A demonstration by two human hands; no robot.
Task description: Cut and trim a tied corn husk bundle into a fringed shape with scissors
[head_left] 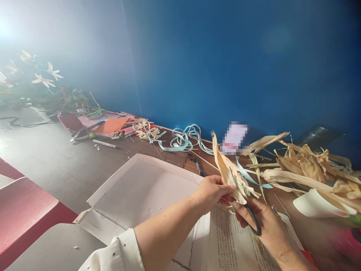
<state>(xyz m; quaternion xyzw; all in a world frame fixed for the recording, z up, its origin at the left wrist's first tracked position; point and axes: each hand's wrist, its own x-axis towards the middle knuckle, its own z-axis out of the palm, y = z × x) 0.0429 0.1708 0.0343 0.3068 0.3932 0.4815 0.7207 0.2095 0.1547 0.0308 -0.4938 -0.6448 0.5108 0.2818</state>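
My left hand (210,192) pinches a dry corn husk piece (225,169) that stands up from my fingers. My right hand (263,222) grips black-handled scissors (253,219), its fingers through the loops, right below the husk. The scissor blades are hidden behind the husk and my fingers. A light blue ribbon strip (248,175) hangs beside the husk. Both hands hover over a printed paper sheet (228,241) on the table.
A flattened white cardboard box (141,192) lies under my left forearm. A heap of dry husks (307,169) and a white paper cone (313,205) sit at the right. Coiled blue ribbon (183,139), another pair of scissors (197,163), coloured papers (109,125) and husk flowers (42,77) line the blue wall.
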